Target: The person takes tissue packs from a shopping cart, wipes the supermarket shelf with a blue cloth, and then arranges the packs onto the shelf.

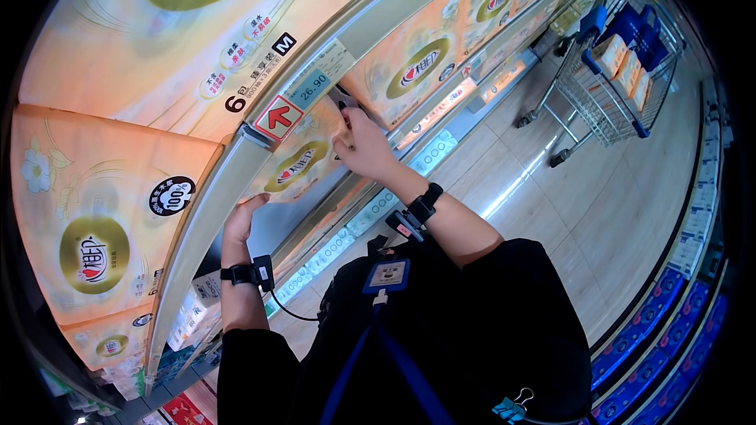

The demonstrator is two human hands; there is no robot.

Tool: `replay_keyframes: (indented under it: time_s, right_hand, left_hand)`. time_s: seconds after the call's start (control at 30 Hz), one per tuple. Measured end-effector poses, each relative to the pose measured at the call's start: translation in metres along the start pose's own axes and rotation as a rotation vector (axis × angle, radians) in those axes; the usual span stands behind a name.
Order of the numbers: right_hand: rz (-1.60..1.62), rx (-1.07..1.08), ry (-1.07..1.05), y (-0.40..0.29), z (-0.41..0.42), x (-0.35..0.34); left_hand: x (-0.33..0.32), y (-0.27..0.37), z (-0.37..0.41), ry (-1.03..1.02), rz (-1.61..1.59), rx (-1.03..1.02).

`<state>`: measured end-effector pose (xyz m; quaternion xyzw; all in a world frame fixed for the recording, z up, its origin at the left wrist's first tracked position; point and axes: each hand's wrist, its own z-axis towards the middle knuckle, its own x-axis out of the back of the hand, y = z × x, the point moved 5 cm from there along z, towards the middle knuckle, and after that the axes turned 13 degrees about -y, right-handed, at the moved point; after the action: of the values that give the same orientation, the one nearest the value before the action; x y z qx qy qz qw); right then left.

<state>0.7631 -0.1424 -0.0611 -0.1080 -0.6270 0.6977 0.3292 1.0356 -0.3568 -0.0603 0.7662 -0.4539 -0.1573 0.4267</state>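
Note:
Both of my hands are at an orange plastic pack of tissues (298, 165) on a lower shelf, under the rail with the price tag (313, 85). My left hand (243, 218) touches the pack's near left end with its thumb on top; its other fingers are mostly hidden. The fingers of my right hand (361, 144) are curled at the pack's right end, where a dark gap separates it from another tissue pack (416, 65). A black strap with a small device is on each wrist.
Large orange tissue packs (100, 206) fill the upper shelf at left. A metal shopping cart (614, 82) stands on the tiled floor at upper right, holding tissue packs and a blue bag (635, 32). Blue packages (644, 324) line shelves at lower right. White and green packs (331, 248) sit low down.

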Motion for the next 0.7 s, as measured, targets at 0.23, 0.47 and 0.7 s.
replay_keyframes:
  time_s: [0.23,0.47,0.7]
  right_hand:
    - [-0.148,0.015,0.013,-0.012,-0.01,0.017]
    - [-0.152,0.0,0.029,-0.012,-0.014,0.021]
    - [-0.199,-0.009,0.12,-0.02,-0.024,0.025]
  left_hand:
    - [-0.044,0.03,-0.024,-0.066,0.167,-0.233]
    - [-0.064,0.037,-0.033,-0.12,0.299,-0.314]
    - [-0.067,0.041,-0.033,-0.143,0.423,-0.444]
